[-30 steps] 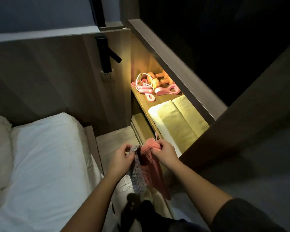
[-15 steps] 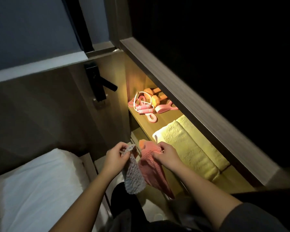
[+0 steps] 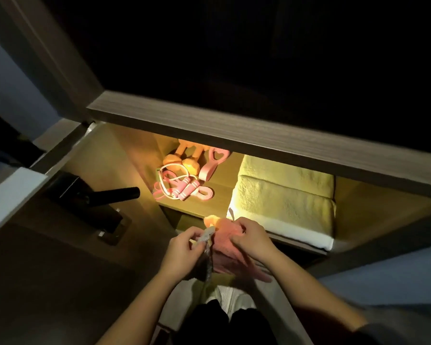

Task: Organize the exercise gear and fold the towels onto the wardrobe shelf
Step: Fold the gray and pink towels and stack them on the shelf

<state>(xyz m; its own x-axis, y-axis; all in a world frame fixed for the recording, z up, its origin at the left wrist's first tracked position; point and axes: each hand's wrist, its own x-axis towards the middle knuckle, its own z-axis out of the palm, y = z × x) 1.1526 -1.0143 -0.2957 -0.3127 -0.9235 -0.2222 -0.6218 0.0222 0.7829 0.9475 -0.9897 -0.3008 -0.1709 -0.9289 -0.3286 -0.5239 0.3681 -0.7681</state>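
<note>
My left hand (image 3: 184, 249) pinches the top edge of a small grey towel (image 3: 207, 260) that hangs down. My right hand (image 3: 250, 239) grips a pink towel (image 3: 224, 247) right beside it. Both cloths hang just in front of the lit wardrobe shelf (image 3: 219, 185). On that shelf lie two folded yellow-lit towels (image 3: 284, 197) at the right. At the shelf's left sit a pink skipping rope (image 3: 182, 189), orange dumbbells (image 3: 184, 161) and a pink heart-shaped grip piece (image 3: 213, 160).
A wooden board (image 3: 234, 130) overhangs the shelf from above. A black door handle (image 3: 110, 195) sticks out on the wooden panel at the left. Everything above the board is dark. My dark-clothed legs and a pale floor show below my hands.
The view has swung right and up toward the shelf, and the bed has left the frame. My hands have kept hold of the two small towels and sit closer to the shelf edge.
</note>
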